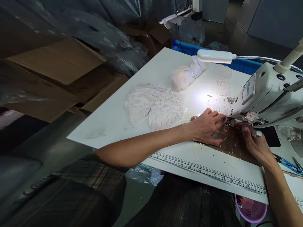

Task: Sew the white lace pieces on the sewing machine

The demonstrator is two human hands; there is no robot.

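My left hand (208, 127) rests on the brown machine bed plate (233, 146), its fingers stretched toward the presser foot (230, 122) and its thumb apart. White lace fabric (217, 104) lies just beyond those fingertips, behind the needle area. On the other side of the foot, my right hand (257, 145) reaches in under the head of the white sewing machine (272, 91). Its thumb and fingers come together there, partly hidden, and what lies between them cannot be made out. The work right under the needle is hidden by my fingers and the machine.
White lace pieces (158, 105) and a bundle of pale fabric (187, 75) lie on the white table (113, 126). A lamp (215, 56) hangs over it. Blue-handled thread snips (288, 164) lie at right. Cardboard boxes (56, 60) stand left; a purple basket (254, 212) sits below.
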